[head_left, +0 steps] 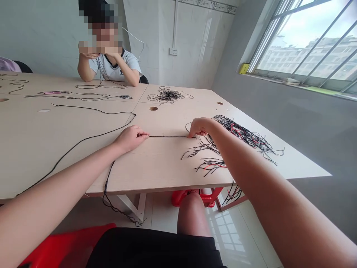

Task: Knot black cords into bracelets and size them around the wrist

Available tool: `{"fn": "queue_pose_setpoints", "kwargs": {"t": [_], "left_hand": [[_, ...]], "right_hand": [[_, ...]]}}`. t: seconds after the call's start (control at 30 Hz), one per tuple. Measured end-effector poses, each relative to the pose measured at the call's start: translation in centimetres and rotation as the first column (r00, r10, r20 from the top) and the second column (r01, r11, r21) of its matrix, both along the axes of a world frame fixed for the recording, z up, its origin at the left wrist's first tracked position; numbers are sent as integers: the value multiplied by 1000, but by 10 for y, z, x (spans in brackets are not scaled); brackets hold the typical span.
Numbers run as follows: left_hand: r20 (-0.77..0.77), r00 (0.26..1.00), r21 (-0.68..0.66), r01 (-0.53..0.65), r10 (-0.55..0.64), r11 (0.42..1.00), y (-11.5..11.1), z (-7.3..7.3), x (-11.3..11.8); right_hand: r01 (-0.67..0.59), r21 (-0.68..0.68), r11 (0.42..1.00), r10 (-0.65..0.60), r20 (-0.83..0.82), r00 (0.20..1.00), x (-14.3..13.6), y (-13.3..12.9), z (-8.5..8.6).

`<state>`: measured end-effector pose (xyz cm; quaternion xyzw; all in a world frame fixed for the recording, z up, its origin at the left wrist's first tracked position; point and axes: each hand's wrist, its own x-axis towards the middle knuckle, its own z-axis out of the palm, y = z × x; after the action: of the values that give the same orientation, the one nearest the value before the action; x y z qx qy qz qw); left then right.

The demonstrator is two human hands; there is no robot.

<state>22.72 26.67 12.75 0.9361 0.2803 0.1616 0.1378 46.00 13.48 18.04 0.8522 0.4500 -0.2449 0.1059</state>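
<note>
A black cord (169, 136) runs straight and taut over the tabletop between my two hands. My left hand (130, 138) pinches its left end with thumb and fingers, low over the wood. At the other end, my right hand (198, 127) is closed on the cord, its fingertips pressed down at the table. A small loop of cord stands out behind the right fingers. From beneath my left hand a thicker braided cord (106, 182) hangs over the front edge in a tangle. Beside and under my right forearm lies a bundle of black and red cords (242, 132).
Across the table (164, 171) sits a person (119, 67) holding dark cords with both hands. A black cord pile (170, 95) lies near a round hole (153, 108). One long cord (83, 139) curves at left. Red stools (178, 199) stand below; a barred window is right.
</note>
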Motion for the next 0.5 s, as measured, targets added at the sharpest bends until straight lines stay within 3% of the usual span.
{"fn": "queue_pose_setpoints", "kwargs": {"t": [0.33, 0.43, 0.5], "left_hand": [[127, 987, 65, -108, 99, 992, -21, 10, -18], [211, 971, 104, -141, 116, 985, -37, 16, -46], [275, 952, 133, -175, 133, 976, -60, 14, -80]], "right_hand": [[62, 18, 998, -62, 9, 998, -4, -6, -4], [62, 8, 998, -62, 17, 998, -4, -5, -5], [60, 4, 998, -60, 19, 998, -4, -4, -6]]}}
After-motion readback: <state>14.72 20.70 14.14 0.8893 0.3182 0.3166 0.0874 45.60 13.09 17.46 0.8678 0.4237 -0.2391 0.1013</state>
